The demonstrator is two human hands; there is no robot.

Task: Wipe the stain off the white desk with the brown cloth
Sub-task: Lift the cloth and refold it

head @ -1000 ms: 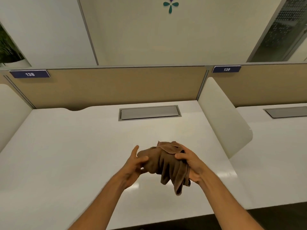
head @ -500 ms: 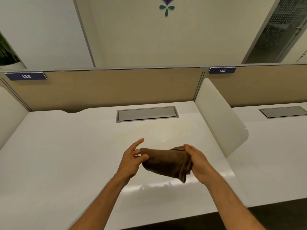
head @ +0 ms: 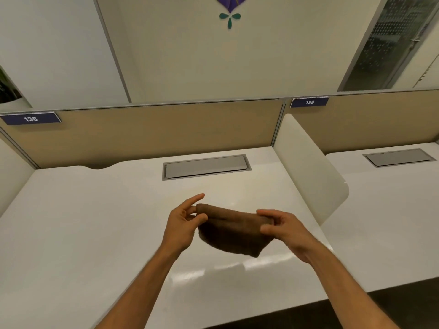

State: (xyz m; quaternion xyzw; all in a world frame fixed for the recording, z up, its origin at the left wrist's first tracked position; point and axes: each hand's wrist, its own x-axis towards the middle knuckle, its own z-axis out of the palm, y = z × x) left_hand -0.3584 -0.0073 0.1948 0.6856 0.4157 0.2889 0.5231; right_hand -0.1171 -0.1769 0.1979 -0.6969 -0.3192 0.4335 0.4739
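The left hand pinches the left end of the brown cloth between thumb and a lower finger, while its index finger points out straight. The folded cloth hangs between both hands, above the middle of the white desk, not touching it as far as I can tell. The right hand grips its right end with curled fingers. No stain is visible, and I judge the wiping has not begun.

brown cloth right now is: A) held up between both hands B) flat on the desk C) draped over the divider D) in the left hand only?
A: the left hand and right hand each pinch one end of the brown cloth, which hangs between them above the white desk.
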